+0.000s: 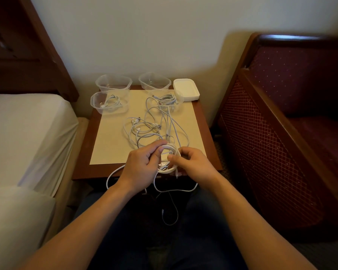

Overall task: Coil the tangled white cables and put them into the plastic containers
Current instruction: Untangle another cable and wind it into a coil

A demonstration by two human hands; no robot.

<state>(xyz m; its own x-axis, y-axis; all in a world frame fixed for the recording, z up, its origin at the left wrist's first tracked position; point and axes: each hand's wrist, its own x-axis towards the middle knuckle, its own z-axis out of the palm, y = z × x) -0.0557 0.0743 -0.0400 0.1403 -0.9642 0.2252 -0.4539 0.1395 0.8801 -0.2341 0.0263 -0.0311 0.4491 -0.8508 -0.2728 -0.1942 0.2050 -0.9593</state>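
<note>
A small coil of white cable (171,151) sits between my hands over the near edge of the small table (201,123). My left hand (142,166) grips its left side, and my right hand (191,162) pinches its right side. Loose ends (176,190) of the cable hang down over my lap. A tangle of white cables (154,127) lies on the table's middle. Two clear plastic containers, front left (98,103) and right (179,94), each hold a coiled cable. Behind them stand two more clear containers (113,82) (154,79).
A stack of white lids (185,89) rests at the table's back right corner. A bed with white sheets (27,137) lies on the left. A dark red upholstered chair (291,114) stands on the right. A wall rises behind the table.
</note>
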